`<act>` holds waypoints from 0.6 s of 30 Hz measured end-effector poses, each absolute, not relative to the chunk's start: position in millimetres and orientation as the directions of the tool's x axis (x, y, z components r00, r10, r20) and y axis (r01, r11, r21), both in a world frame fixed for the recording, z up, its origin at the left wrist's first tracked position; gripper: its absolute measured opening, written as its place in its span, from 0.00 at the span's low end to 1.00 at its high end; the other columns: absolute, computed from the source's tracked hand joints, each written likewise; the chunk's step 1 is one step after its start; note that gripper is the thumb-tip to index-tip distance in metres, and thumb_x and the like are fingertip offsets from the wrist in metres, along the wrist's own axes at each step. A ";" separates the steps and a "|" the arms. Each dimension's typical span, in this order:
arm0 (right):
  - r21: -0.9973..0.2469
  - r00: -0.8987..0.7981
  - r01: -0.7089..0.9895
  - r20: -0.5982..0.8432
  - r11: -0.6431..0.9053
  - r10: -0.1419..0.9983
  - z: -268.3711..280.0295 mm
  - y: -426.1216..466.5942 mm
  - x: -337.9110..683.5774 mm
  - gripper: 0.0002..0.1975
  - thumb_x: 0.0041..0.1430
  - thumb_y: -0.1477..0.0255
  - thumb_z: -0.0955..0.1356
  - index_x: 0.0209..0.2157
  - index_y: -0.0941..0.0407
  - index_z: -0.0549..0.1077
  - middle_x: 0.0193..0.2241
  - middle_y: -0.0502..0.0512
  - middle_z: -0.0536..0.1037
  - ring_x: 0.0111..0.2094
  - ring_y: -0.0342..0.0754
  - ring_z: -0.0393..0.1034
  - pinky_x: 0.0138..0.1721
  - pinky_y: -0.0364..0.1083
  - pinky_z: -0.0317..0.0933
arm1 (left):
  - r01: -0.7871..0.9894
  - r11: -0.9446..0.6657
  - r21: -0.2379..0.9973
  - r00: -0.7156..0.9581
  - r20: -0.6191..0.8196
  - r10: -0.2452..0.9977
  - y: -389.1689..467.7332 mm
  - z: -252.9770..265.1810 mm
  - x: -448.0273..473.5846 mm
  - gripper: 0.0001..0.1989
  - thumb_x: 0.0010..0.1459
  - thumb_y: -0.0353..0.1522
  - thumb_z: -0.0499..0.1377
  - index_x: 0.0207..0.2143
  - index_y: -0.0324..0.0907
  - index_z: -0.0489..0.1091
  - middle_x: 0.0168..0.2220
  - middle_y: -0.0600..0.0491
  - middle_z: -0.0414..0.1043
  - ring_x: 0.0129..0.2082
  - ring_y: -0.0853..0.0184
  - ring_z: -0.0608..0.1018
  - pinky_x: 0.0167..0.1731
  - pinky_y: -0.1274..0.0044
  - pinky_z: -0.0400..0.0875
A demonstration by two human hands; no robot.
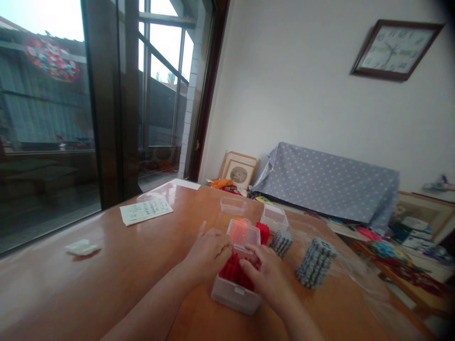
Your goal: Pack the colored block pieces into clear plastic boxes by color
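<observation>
A clear plastic box [235,297] holds red toothed plastic pieces [230,271], with its hinged lid [250,235] raised at the back. My left hand [212,250] is at the box's left side, its fingers curled in against the red pieces; what they hold is hidden. Over the right side of the box, my right hand [267,271] has its thumb and fingers closed around part of the red pieces. Just behind the lid are orange pieces [241,221] and a red stack [263,232]. Two grey stacks of similar pieces stand to the right, a small one [282,242] and a taller one [316,263].
Farther back on the brown table [142,265] are an open clear box [274,217] and a shallow clear container [233,205]. Written paper [146,210] and a crumpled white wrapper [82,247] lie left. Clear plastic sheeting [355,265] spreads along the right.
</observation>
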State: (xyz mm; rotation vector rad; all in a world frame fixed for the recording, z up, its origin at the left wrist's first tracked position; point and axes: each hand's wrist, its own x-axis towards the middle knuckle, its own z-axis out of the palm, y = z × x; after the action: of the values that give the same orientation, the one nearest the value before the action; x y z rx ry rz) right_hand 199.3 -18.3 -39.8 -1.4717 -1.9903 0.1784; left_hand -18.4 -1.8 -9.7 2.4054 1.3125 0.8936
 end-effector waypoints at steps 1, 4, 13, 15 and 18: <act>-0.484 -0.142 0.799 0.426 0.358 0.894 -41.1 -18.0 203.4 0.16 0.62 0.61 0.68 0.49 0.48 0.79 0.42 0.55 0.81 0.44 0.56 0.74 0.44 0.52 0.63 | 0.669 -0.560 0.489 0.403 0.394 0.826 -1.6 -9.8 -18.3 0.14 0.64 0.31 0.51 0.34 0.48 0.76 0.36 0.54 0.78 0.43 0.60 0.75 0.66 0.49 0.33; -0.557 -0.072 0.752 0.461 0.351 0.885 -43.6 -17.9 215.8 0.16 0.63 0.64 0.64 0.46 0.52 0.80 0.39 0.56 0.80 0.42 0.54 0.74 0.44 0.51 0.65 | 0.664 -0.556 0.500 0.402 0.388 0.829 -0.6 -10.4 -17.6 0.14 0.64 0.31 0.51 0.33 0.47 0.76 0.36 0.54 0.77 0.43 0.60 0.75 0.66 0.50 0.35; -0.772 0.161 0.575 0.430 0.269 0.889 -47.3 -23.1 229.7 0.21 0.63 0.58 0.63 0.46 0.55 0.79 0.43 0.58 0.83 0.44 0.56 0.76 0.48 0.53 0.67 | 0.655 -0.543 0.526 0.405 0.362 0.839 -1.6 -7.4 -15.6 0.16 0.66 0.32 0.49 0.32 0.47 0.75 0.35 0.55 0.77 0.42 0.61 0.74 0.66 0.51 0.35; -0.786 0.205 0.566 0.428 0.250 0.880 -45.8 -24.7 229.5 0.22 0.63 0.57 0.63 0.45 0.55 0.80 0.41 0.58 0.83 0.42 0.57 0.77 0.46 0.53 0.68 | 0.647 -0.537 0.542 0.401 0.357 0.844 -1.7 -6.9 -15.2 0.16 0.67 0.33 0.48 0.31 0.46 0.75 0.35 0.56 0.77 0.43 0.61 0.74 0.66 0.52 0.36; -0.796 0.245 0.557 0.431 0.238 0.869 -43.2 -26.5 230.4 0.22 0.63 0.56 0.63 0.44 0.55 0.80 0.40 0.58 0.83 0.41 0.56 0.77 0.46 0.53 0.68 | 0.634 -0.519 0.573 0.368 0.367 0.854 -0.2 -7.7 -15.1 0.17 0.67 0.35 0.48 0.32 0.46 0.75 0.35 0.56 0.77 0.43 0.61 0.74 0.66 0.54 0.39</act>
State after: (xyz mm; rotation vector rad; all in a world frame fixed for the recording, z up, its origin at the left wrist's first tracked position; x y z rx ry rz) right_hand 230.4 -26.5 -43.2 -1.4386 -1.4318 0.3643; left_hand -15.1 -0.2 -7.7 2.2986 1.3063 0.9196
